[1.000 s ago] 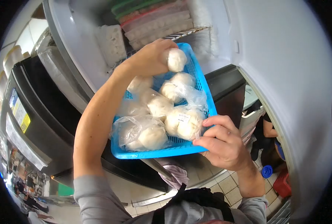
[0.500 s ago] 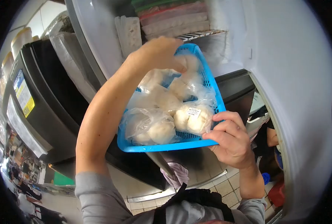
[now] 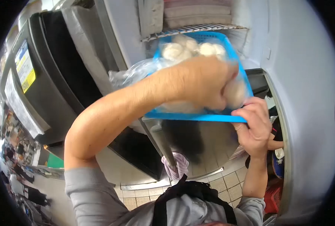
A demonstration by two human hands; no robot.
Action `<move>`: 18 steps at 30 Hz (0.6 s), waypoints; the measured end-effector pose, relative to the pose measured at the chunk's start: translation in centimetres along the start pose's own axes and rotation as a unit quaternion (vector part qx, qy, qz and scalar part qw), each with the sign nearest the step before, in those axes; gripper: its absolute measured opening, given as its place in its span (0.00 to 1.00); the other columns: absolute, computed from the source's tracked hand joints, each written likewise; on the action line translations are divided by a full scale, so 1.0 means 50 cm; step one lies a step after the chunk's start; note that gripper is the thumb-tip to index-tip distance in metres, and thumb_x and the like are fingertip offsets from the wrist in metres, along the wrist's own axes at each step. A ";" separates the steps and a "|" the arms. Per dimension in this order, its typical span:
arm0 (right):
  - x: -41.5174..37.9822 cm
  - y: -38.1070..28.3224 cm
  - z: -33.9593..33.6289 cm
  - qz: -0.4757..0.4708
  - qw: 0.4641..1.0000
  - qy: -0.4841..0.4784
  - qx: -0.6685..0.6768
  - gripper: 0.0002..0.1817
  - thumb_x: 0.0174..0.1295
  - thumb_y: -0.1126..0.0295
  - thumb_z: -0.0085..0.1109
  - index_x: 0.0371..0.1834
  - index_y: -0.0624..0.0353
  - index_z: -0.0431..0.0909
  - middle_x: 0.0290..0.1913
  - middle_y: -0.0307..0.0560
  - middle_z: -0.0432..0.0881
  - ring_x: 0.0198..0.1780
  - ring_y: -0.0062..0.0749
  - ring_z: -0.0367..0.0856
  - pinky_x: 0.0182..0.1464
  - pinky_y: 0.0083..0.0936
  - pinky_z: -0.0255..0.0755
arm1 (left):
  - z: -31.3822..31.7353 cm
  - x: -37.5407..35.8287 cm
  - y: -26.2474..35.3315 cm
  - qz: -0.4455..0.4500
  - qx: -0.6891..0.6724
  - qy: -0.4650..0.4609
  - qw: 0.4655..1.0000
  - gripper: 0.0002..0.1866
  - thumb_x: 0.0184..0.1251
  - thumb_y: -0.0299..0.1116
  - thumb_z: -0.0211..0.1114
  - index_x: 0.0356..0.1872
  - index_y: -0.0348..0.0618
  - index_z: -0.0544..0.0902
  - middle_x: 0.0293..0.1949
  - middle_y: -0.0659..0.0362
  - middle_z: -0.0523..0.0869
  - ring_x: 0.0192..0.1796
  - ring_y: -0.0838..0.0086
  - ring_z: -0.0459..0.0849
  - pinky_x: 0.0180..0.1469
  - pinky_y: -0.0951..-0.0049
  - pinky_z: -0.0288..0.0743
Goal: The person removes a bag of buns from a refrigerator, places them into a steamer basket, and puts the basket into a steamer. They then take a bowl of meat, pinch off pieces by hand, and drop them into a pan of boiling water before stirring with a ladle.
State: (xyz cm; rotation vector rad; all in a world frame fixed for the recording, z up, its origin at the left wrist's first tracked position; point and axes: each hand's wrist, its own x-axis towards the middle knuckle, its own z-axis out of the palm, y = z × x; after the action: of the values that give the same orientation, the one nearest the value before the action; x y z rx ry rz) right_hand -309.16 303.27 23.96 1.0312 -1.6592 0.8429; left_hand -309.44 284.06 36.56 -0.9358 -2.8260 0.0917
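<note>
A blue plastic basket (image 3: 199, 117) holds clear bags of round white buns (image 3: 178, 51), partly hidden by my left forearm. Reaching across the basket, my left hand (image 3: 212, 81) is blurred, its fingers curled around a bagged bun (image 3: 236, 93) near the right side. My right hand (image 3: 255, 124) pinches the basket's front right corner, thumb beneath and fingers over the rim. Loose clear plastic (image 3: 133, 73) sticks out past the basket's left side.
The basket's far end lies under a wire shelf (image 3: 197, 27) in a white-lined freezer, with stacked packs (image 3: 197, 13) above. A white wall (image 3: 303, 94) stands close on the right. A striped cloth (image 3: 175, 165) hangs on a handle below. Other people are at the far left and right.
The basket has gone farther in beneath the shelf, and my right hand has moved with it. My left hand has come from the back to the front right, onto a bagged bun.
</note>
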 end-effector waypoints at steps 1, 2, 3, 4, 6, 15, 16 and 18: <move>0.006 -0.004 -0.002 -0.003 1.000 0.005 -0.004 0.13 0.45 0.76 0.75 0.34 0.60 0.83 0.33 0.44 0.78 0.43 0.46 0.77 0.46 0.36 0.75 | -0.006 0.004 -0.018 0.043 -0.050 0.095 0.993 0.31 0.47 0.37 0.74 0.55 0.38 0.77 0.38 0.45 0.88 0.42 0.52 0.88 0.44 0.59 0.81; 0.013 -0.009 -0.006 -0.004 1.000 0.002 -0.001 0.13 0.45 0.76 0.75 0.34 0.60 0.83 0.33 0.44 0.78 0.43 0.46 0.77 0.46 0.36 0.75 | -0.013 0.010 -0.036 0.086 -0.098 0.188 0.974 0.30 0.46 0.37 0.75 0.53 0.37 0.78 0.35 0.47 0.88 0.40 0.53 0.88 0.40 0.60 0.82; 0.020 -0.015 -0.009 -0.002 1.000 0.009 -0.007 0.12 0.45 0.76 0.75 0.34 0.60 0.83 0.33 0.45 0.78 0.43 0.46 0.77 0.46 0.36 0.74 | -0.023 0.014 -0.050 0.063 -0.119 0.207 0.969 0.29 0.50 0.39 0.74 0.53 0.38 0.79 0.35 0.49 0.88 0.40 0.55 0.89 0.42 0.60 0.81; 0.025 -0.017 -0.010 -0.001 1.000 0.015 -0.013 0.12 0.46 0.76 0.75 0.34 0.61 0.82 0.32 0.45 0.78 0.42 0.46 0.77 0.46 0.36 0.74 | -0.036 0.018 -0.064 0.039 -0.142 0.227 0.963 0.27 0.53 0.40 0.73 0.53 0.38 0.79 0.34 0.51 0.89 0.40 0.57 0.89 0.43 0.61 0.81; 0.034 -0.001 -0.002 0.000 1.000 0.020 -0.020 0.12 0.47 0.77 0.74 0.34 0.62 0.82 0.32 0.46 0.78 0.42 0.46 0.77 0.46 0.36 0.74 | -0.077 0.013 -0.131 -0.008 -0.356 0.274 0.893 0.24 0.67 0.42 0.64 0.56 0.36 0.78 0.43 0.50 0.88 0.48 0.57 0.88 0.52 0.58 0.82; 0.119 0.133 0.113 0.035 0.996 0.039 -0.074 0.11 0.59 0.78 0.66 0.44 0.62 0.80 0.47 0.52 0.79 0.51 0.49 0.77 0.55 0.36 0.70 | -0.035 -0.165 -0.191 0.110 -0.835 0.281 0.460 0.25 0.74 0.41 0.55 0.62 0.31 0.71 0.52 0.46 0.81 0.54 0.60 0.83 0.54 0.62 0.82; 0.130 0.156 0.124 0.061 0.994 0.032 -0.090 0.15 0.61 0.78 0.65 0.51 0.61 0.79 0.53 0.54 0.78 0.56 0.51 0.76 0.59 0.37 0.69 | -0.023 -0.181 -0.186 0.108 -0.831 0.306 0.451 0.24 0.77 0.43 0.52 0.61 0.30 0.73 0.54 0.43 0.83 0.57 0.54 0.83 0.63 0.55 0.79; 0.141 0.194 0.148 0.044 0.989 0.025 -0.142 0.19 0.62 0.77 0.64 0.58 0.59 0.75 0.60 0.56 0.74 0.63 0.53 0.72 0.64 0.37 0.66 | -0.009 -0.200 -0.188 0.127 -0.826 0.299 0.461 0.27 0.79 0.44 0.48 0.63 0.25 0.69 0.60 0.39 0.78 0.63 0.52 0.79 0.69 0.53 0.76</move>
State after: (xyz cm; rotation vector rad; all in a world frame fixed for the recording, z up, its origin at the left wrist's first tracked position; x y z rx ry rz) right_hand -321.96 298.91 27.95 0.7393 -1.7325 0.6587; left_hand -306.95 270.56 36.66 -1.0333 -1.2043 -2.5755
